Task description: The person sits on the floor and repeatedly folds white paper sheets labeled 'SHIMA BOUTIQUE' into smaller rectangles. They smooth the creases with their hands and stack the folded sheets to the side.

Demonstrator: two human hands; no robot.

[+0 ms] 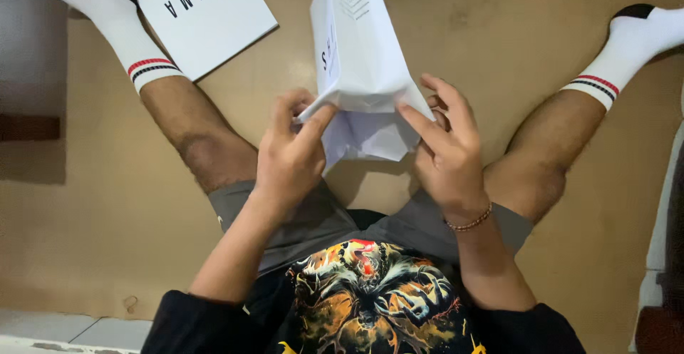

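Head view, looking straight down at a person seated on a tan floor (107,204), legs spread toward the top corners of the frame.

Centre of frame: a white paper bag (360,40), partly folded, held up between the knees. Its upper part reaches the top edge; the lower end is creased open, with a flap hanging below the fingers.

Left hand (288,158), centre-left: closed on the bag's lower left corner, thumb and forefinger pinching the paper edge, other fingers curled behind.

Right hand (445,154), centre-right: gripping the bag's lower right corner, forefinger laid along the fold, thumb pressing from underneath as far as can be seen. A beaded bracelet (470,221) sits on that wrist.

Upper left of the frame: a second flat white bag (206,15) with dark print lies on the floor, well apart from the hands, just beside the leg on that side.

White socks with red and black bands: one at upper left (114,19), one at upper right (627,47). Grey shorts (306,226) and a black printed shirt (370,297) fill the bottom centre.
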